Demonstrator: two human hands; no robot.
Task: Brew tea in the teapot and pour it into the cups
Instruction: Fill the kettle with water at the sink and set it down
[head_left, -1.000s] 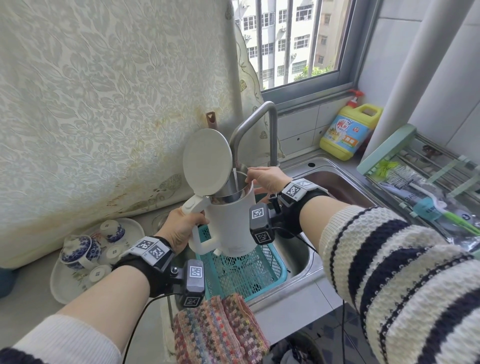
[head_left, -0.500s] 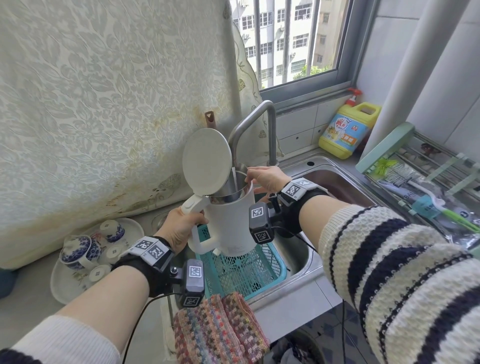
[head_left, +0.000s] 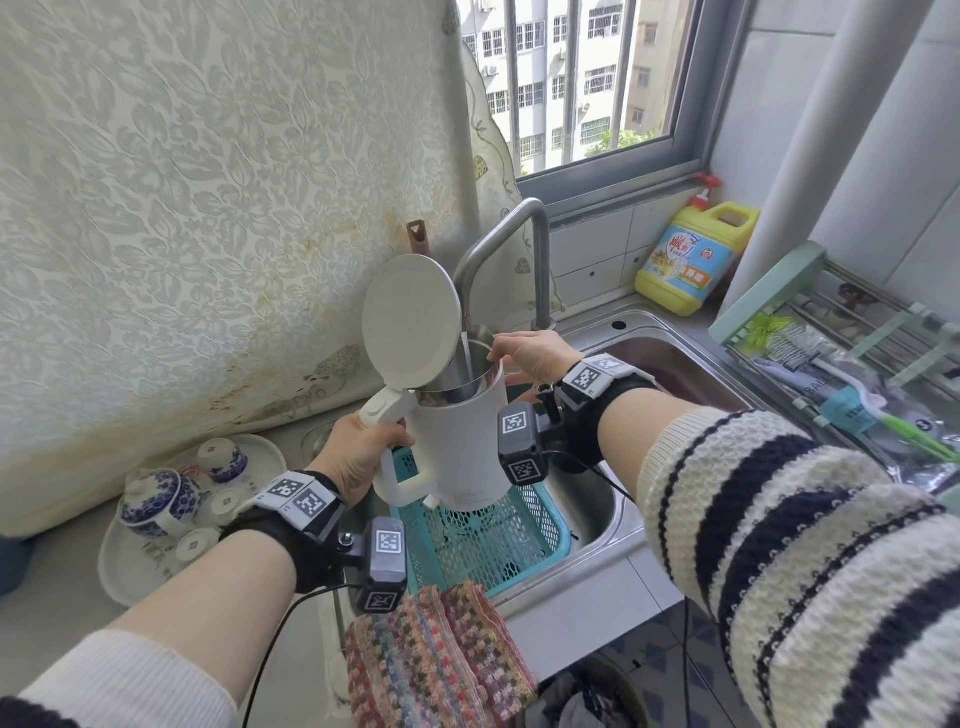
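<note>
Filling kettle (head_left: 457, 441) beneath faucet (head_left: 498, 244), above teal basket (head_left: 483, 540) in sink (head_left: 675, 364), with lid (head_left: 410, 317) hinged upright. Gripped at the handle by left hand (head_left: 358, 452); met at the rim by fingertips of right hand (head_left: 535, 353), pinch or mere touch not discernible.

Hazards:
- Overfill. Likely cause: level hard to read behind raised lid.
- Slip or tip into sink. Likely cause: growing weight carried on 1 gripping hand.
- Splash onto wrist units (head_left: 519, 441). Likely cause: stream striking the rim.

Teapot (head_left: 156, 499) and cups (head_left: 223, 457) on tray (head_left: 130, 577), well apart to the left, not yet in use.
</note>
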